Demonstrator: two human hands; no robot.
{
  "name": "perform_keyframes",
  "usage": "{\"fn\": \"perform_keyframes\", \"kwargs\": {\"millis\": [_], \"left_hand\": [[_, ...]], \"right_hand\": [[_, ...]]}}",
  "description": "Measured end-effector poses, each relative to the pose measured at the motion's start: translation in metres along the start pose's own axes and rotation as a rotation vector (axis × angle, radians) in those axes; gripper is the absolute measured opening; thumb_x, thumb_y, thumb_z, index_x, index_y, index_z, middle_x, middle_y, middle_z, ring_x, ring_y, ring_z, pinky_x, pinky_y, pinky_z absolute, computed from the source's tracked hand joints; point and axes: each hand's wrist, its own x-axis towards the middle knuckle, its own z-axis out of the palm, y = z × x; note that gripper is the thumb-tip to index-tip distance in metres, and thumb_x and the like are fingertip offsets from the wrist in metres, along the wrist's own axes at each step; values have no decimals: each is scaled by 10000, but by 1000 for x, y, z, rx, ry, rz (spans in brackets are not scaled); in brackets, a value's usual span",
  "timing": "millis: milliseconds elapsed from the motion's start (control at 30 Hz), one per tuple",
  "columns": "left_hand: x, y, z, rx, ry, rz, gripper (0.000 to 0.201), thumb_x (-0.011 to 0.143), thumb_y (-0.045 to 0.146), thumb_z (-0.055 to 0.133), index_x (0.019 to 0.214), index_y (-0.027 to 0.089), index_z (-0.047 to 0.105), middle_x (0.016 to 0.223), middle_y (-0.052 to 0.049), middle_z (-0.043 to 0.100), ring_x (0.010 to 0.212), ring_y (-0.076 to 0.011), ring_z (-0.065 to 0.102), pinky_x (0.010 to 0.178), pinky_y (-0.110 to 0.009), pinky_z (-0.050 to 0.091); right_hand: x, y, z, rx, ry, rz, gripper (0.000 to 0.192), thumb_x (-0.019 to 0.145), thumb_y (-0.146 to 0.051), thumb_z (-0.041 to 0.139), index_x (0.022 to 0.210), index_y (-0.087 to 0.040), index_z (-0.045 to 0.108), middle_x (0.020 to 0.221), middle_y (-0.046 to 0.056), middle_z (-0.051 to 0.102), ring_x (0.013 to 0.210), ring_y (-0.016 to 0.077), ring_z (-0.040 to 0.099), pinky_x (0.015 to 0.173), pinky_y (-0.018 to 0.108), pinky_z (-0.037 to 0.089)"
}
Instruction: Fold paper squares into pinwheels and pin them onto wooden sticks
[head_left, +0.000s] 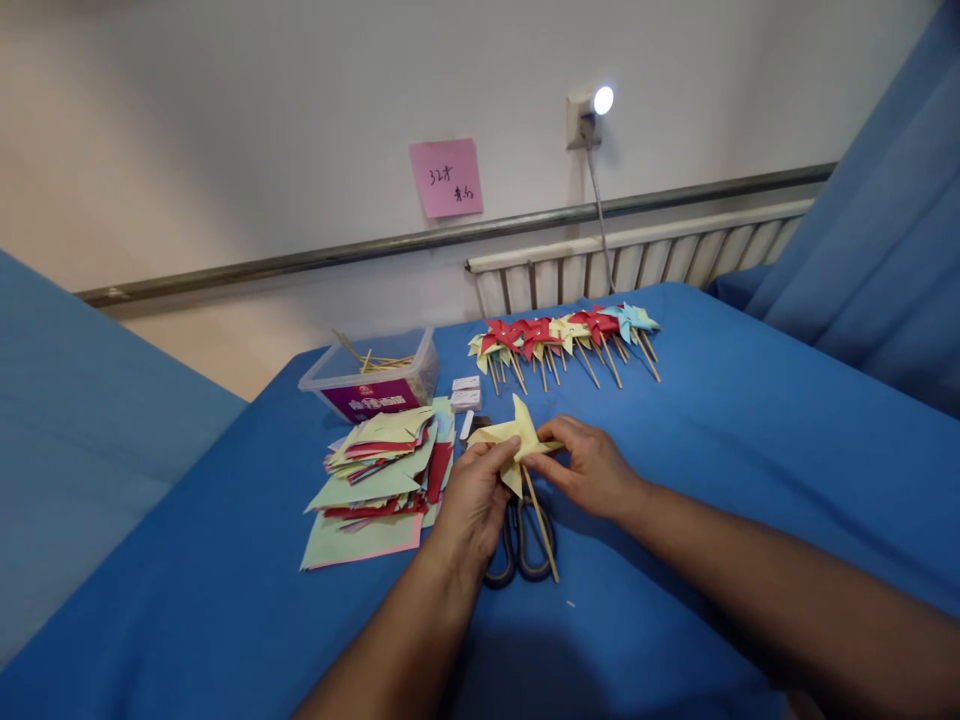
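A yellow paper pinwheel [512,433] on a thin wooden stick [541,530] is held just above the blue table. My left hand [474,500] pinches its left side and my right hand [589,466] pinches its centre from the right. Black-handled scissors [520,545] lie flat under the stick, between my wrists. A messy stack of cut red, green and yellow paper squares [382,470] sits immediately left of my left hand.
A row of finished red, yellow and blue pinwheels [562,338] lies at the table's far side. A clear plastic box [373,378] holding wooden sticks stands at the back left, small white boxes [466,392] beside it. A blue cloth [712,440] covers the table; a radiator stands behind.
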Motion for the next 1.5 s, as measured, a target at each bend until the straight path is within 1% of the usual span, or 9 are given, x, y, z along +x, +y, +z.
{"fn": "perform_keyframes", "kwargs": {"millis": [233,433,667,733,867,933,1133,1367,1500], "left_hand": [[3,-1,-2,-8,16,24,252,582,201,818,759,109,664,711,-39,699,610,-133,615,612,-245,487],[4,-3,-3,3,24,37,282,589,199,815,815,98,680,742,-49,710,649,-144,633,627,-243,492],[0,-5,0,13,3,24,282,597,191,806,836,91,695,758,-63,718,638,-145,635,611,-237,492],[0,-4,0,7,0,43,270,601,194,804,829,97,695,740,-53,712,612,-134,622,589,-230,483],[-1,-2,0,6,-34,68,252,624,205,796,832,98,702,755,-58,713,631,-137,624,611,-235,486],[-1,-2,0,12,-54,72,258,635,210,791,851,96,707,794,-74,723,651,-144,629,637,-246,492],[-4,-2,2,21,-84,102,322,643,208,790,937,97,720,860,-90,736,704,-150,645,667,-233,488],[-6,0,4,41,-71,135,287,620,213,802,879,111,734,821,-72,735,736,-168,660,719,-253,490],[-5,1,5,40,-57,111,297,590,206,813,860,110,736,796,-62,726,690,-151,640,661,-238,478]], "right_hand": [[0,2,1,25,38,6,117,889,-319,596,914,-204,598,861,22,641,803,175,612,731,313,477],[-1,-3,0,63,79,-5,334,819,-322,680,1099,-203,543,1026,56,640,942,200,619,837,364,493],[-3,0,4,131,77,21,299,839,-310,655,1094,-228,523,1003,43,659,893,199,639,818,384,520],[-3,0,4,115,143,-31,342,821,-303,677,1105,-227,503,1042,62,637,936,211,630,842,397,519],[-3,-5,-2,54,276,-206,408,788,-274,711,1121,-227,480,1171,111,562,1143,260,543,964,453,468],[-4,-7,-5,32,260,-243,387,798,-264,700,1126,-235,496,1187,109,548,1164,264,529,975,460,459],[-3,-5,-4,26,202,-242,208,838,-235,654,1028,-233,567,1120,86,571,1053,235,577,899,415,486],[-4,-9,-5,85,154,-222,223,831,-227,663,1020,-237,546,1100,75,591,1046,230,575,898,406,474],[-4,-8,-5,103,178,-203,157,843,-209,642,959,-240,541,1075,70,596,1020,224,581,882,402,480]]}}
